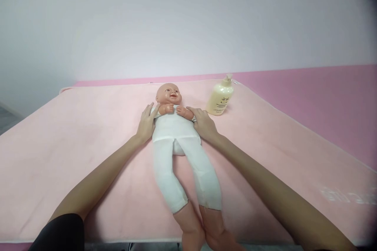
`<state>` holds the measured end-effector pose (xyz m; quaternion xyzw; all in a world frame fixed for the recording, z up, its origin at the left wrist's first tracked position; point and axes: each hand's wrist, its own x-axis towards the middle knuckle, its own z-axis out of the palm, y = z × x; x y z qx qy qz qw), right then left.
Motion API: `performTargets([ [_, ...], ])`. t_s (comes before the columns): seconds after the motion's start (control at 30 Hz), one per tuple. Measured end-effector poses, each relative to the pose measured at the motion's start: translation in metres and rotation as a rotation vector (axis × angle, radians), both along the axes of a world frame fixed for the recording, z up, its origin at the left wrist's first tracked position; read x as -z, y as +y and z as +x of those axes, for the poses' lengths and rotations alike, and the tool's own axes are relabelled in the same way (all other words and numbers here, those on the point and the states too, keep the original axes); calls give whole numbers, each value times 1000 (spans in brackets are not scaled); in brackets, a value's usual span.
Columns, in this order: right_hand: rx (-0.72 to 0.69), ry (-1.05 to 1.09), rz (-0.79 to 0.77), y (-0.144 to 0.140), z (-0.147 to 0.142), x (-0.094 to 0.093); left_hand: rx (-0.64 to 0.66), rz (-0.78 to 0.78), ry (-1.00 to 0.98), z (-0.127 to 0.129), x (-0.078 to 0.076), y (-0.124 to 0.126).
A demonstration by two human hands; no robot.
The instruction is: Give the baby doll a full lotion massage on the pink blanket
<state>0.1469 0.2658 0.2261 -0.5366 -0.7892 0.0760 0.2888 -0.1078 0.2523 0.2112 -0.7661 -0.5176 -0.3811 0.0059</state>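
Observation:
A baby doll (pixel 173 133) in a white body suit lies on its back on a pale pink blanket (pixel 73 145), head pointing away from me, bare feet at the near edge. My left hand (pixel 146 123) rests flat against the doll's side under its arm, thumb on the chest. My right hand (pixel 204 123) presses the opposite side of the torso the same way. Together both hands clasp the doll's upper body. The doll's small hands lie folded on its chest.
A cream pump bottle (pixel 220 97) stands upright on the blanket just right of the doll's head, close to my right hand. A darker pink surface (pixel 324 94) extends to the right. A white wall (pixel 176 27) rises right behind the blanket.

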Motion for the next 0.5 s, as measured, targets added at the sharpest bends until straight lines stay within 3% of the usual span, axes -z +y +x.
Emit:
performTargets([
  [0.13,7,-25,3,-2,0,-1,17,-9,-11,-4,1,0],
  [0.27,2,161,56,-3,2,7,54,-8,-84,-6,-1,1],
  [0.37,85,447,22,-4,-2,14,66,-32,-213,-7,-1,3],
  [0.5,289,992,-67,-3,-12,25,44,-87,-532,-14,4,8],
])
